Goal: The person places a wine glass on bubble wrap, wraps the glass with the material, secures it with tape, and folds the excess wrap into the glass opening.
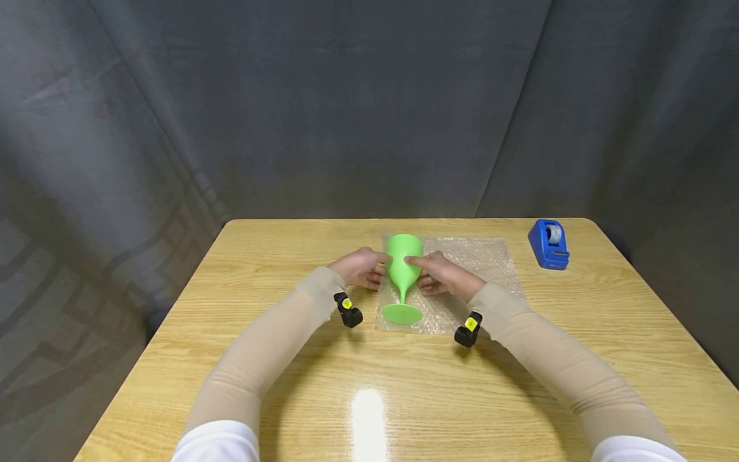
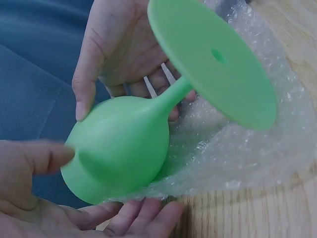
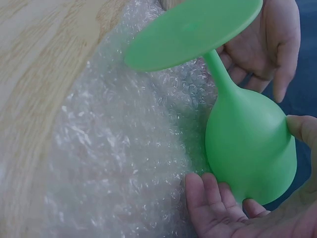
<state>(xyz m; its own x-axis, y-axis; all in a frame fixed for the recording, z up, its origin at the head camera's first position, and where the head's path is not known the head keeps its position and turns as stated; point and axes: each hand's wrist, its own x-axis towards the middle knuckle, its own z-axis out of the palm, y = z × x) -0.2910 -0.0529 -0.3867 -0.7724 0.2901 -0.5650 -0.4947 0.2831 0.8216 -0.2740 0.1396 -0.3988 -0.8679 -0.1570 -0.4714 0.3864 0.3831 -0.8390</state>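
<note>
A light green goblet (image 1: pixel 403 256) lies on its side on a sheet of bubble wrap (image 1: pixel 479 263), its round foot (image 2: pixel 218 59) tipped toward the person. My right hand (image 1: pixel 444 273) holds the bowl, thumb on its upper side and fingers along the right flank, as the right wrist view shows. On the other side of the bowl, my left hand (image 1: pixel 360 266) has its thumb extended close over the goblet and its fingers loosely bent beside the left edge of the wrap. The left thumb is blurred in the left wrist view.
A blue tape dispenser (image 1: pixel 548 245) with a roll of clear tape stands at the back right of the wooden table (image 1: pixel 288 359). Dark grey curtains (image 1: pixel 358 115) hang behind the table and along both sides.
</note>
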